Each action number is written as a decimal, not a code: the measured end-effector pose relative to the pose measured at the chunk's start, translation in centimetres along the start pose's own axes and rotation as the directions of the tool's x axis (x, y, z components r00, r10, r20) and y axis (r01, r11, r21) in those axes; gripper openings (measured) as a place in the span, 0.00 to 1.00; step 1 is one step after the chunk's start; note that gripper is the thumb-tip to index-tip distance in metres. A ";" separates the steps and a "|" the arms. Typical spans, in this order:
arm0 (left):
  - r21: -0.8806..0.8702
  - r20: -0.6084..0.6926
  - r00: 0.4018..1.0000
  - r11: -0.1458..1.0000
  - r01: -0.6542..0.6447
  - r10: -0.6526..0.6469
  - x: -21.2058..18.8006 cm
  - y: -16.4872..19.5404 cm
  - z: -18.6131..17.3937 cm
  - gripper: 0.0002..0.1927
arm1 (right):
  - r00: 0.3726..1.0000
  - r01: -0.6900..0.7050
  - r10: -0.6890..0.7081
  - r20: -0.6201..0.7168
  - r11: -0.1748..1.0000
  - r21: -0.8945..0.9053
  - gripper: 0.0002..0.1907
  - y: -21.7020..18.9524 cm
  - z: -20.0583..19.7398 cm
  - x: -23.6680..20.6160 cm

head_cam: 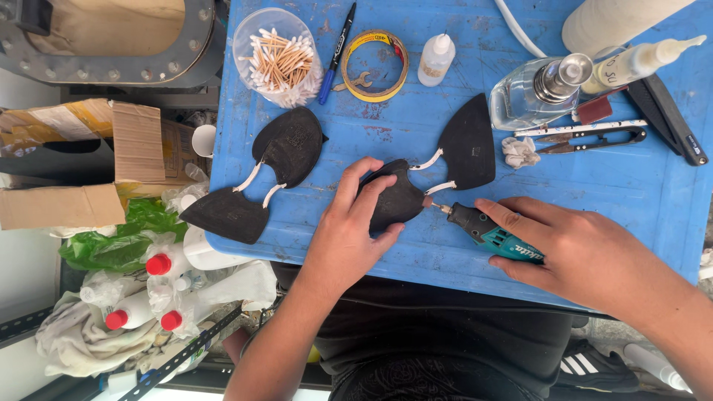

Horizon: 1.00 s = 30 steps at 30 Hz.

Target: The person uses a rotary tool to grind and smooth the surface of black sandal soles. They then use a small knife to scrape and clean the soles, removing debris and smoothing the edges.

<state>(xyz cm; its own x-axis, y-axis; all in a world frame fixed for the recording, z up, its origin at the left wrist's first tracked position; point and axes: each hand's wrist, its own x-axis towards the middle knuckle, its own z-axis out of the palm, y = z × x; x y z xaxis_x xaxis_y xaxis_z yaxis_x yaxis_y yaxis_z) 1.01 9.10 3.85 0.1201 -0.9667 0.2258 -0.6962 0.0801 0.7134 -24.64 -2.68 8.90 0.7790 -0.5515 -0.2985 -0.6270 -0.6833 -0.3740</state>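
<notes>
Now our left hand [347, 241] presses flat, fingers [349, 186] spread, on a black sole [397, 200] lying mid-tabletop [416, 134]. Our right hand [579, 252] wraps closed around a teal rotary tool [486, 232], its tip touching the sole's edge. Another sole pair [260, 174] lies left; cotton swabs [278, 59] beyond.

Black sole pieces [401, 197], teal tool [496, 235], blue table [639, 193].

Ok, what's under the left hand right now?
The left hand presses on the rounded half of a black sole piece lying on the blue table. The part beneath the palm and fingers is covered.
</notes>
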 end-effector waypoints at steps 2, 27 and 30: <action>-0.006 0.013 1.000 1.000 0.014 -0.014 -0.1 0.1 0.0 0.34 | 0.999 0.022 -0.023 -0.029 0.999 -0.031 0.40 -0.1 0.1 0.0; 0.015 0.039 0.999 1.000 0.018 -0.018 -0.2 0.7 0.2 0.37 | 1.000 0.026 -0.025 0.013 0.999 -0.042 0.40 -0.1 0.2 0.6; 0.018 0.041 0.999 1.000 0.018 -0.018 -0.2 0.8 0.2 0.37 | 0.994 -0.034 0.038 0.098 0.999 -0.041 0.41 -0.2 0.0 0.6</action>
<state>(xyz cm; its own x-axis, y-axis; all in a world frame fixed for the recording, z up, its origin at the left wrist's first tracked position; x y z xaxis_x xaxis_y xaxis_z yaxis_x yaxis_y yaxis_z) 0.30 9.29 4.22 0.1036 -0.9772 0.1852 -0.7066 0.0588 0.7052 -24.07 -2.88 8.75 0.7513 -0.5270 -0.3973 -0.6525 -0.6835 -0.3272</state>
